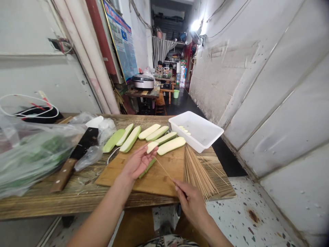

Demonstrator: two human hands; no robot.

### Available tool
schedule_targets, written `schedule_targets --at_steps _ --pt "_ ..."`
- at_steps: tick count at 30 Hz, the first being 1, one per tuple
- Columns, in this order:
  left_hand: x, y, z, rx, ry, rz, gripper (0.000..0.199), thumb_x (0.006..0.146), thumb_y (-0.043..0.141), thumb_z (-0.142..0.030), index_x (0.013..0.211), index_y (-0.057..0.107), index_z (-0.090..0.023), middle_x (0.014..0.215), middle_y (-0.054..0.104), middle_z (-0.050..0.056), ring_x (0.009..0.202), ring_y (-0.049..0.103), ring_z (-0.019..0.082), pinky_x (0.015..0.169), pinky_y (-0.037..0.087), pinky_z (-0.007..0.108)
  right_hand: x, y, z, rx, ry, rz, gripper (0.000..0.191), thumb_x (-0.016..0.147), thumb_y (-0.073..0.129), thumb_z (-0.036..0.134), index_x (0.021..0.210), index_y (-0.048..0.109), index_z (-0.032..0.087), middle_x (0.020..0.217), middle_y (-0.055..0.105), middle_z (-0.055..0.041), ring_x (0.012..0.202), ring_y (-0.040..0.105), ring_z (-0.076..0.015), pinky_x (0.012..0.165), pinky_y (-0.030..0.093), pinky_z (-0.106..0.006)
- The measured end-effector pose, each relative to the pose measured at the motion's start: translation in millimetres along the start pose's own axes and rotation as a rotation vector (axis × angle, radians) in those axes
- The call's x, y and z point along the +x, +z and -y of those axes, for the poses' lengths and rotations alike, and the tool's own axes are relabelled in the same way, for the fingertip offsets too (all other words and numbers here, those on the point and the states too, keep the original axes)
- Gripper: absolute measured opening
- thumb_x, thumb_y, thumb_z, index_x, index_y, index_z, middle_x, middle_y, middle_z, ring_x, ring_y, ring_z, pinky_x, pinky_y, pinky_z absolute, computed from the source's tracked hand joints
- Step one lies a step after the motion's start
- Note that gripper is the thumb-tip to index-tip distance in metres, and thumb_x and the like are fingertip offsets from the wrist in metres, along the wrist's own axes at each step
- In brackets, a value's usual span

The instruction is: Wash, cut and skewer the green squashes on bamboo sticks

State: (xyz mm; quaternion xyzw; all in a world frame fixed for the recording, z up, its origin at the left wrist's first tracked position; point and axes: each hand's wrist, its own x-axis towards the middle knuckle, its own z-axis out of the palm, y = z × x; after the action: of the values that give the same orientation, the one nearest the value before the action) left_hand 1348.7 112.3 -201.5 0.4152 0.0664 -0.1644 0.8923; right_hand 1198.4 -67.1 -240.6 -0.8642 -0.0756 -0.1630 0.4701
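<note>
My left hand (140, 160) holds a pale slice of a green-skinned vegetable (152, 147) in its fingers, above the wooden cutting board (164, 178). Between the fingertips of my right hand (189, 197) is a thin wooden skewer (164, 169), its far end at the left fingers by the slice. Whether the tip has entered the slice cannot be made out. Several more slices (171, 145) lie along the back of the board, and another piece is partly hidden behind my left hand. A fanned bundle of skewers (199, 171) rests right of the board.
A white plastic tray (205, 132) with a few small pale pieces stands at the back right. To the left are a cleaver (83, 144) and plastic bags (38, 154) with greens. Farther back, a person (159, 68) sits behind a table with a cooker (143, 82).
</note>
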Motion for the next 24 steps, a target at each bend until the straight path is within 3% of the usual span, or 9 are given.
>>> schedule_targets --at_steps 3,7,10,14,24 --pt "1.2 2.0 -1.1 -0.026 -0.072 -0.087 0.021 0.091 0.045 -0.011 0.105 0.060 -0.006 0.094 0.070 0.016 0.078 0.069 0.014 0.073 0.057 0.022 1.0 3.8 5.1 0.085 0.040 -0.001 0.035 0.091 0.046 0.022 0.120 0.065 0.021 0.098 0.074 -0.0054 0.084 0.071 -0.0171 0.076 0.056 -0.026" --pt "-0.1 5.4 -1.3 -0.025 -0.122 -0.186 0.015 0.090 0.048 -0.010 0.095 0.062 -0.007 0.092 0.071 0.015 0.079 0.070 0.016 0.071 0.058 0.024 3.6 7.6 13.9 0.094 0.042 -0.011 0.034 0.089 0.048 0.021 0.116 0.067 0.016 0.089 0.075 -0.0062 0.071 0.070 -0.0151 0.067 0.056 -0.023" --pt "-2.6 8.8 -2.3 -0.021 -0.129 -0.228 0.014 0.089 0.049 -0.009 0.093 0.063 -0.006 0.089 0.071 0.015 0.079 0.070 0.018 0.072 0.059 0.026 4.9 8.8 19.0 0.111 0.032 -0.035 0.031 0.088 0.051 0.022 0.112 0.069 0.016 0.092 0.075 -0.0069 0.074 0.071 -0.0154 0.069 0.056 -0.022" --pt "-8.2 16.5 -3.9 -0.018 -0.132 -0.224 0.014 0.089 0.049 -0.008 0.089 0.063 -0.005 0.088 0.071 0.017 0.078 0.071 0.019 0.074 0.060 0.028 6.7 8.0 23.3 0.158 0.021 -0.035 0.031 0.087 0.052 0.022 0.112 0.069 0.020 0.103 0.073 -0.0060 0.088 0.071 -0.0172 0.079 0.056 -0.025" --pt "-14.8 26.5 -1.5 -0.029 -0.094 -0.199 0.014 0.087 0.051 -0.006 0.092 0.063 -0.006 0.085 0.072 0.015 0.078 0.071 0.019 0.077 0.060 0.030 4.3 3.7 25.5 0.123 0.000 -0.060 0.031 0.087 0.051 0.021 0.113 0.069 0.022 0.102 0.073 -0.0054 0.087 0.072 -0.0176 0.075 0.058 -0.024"
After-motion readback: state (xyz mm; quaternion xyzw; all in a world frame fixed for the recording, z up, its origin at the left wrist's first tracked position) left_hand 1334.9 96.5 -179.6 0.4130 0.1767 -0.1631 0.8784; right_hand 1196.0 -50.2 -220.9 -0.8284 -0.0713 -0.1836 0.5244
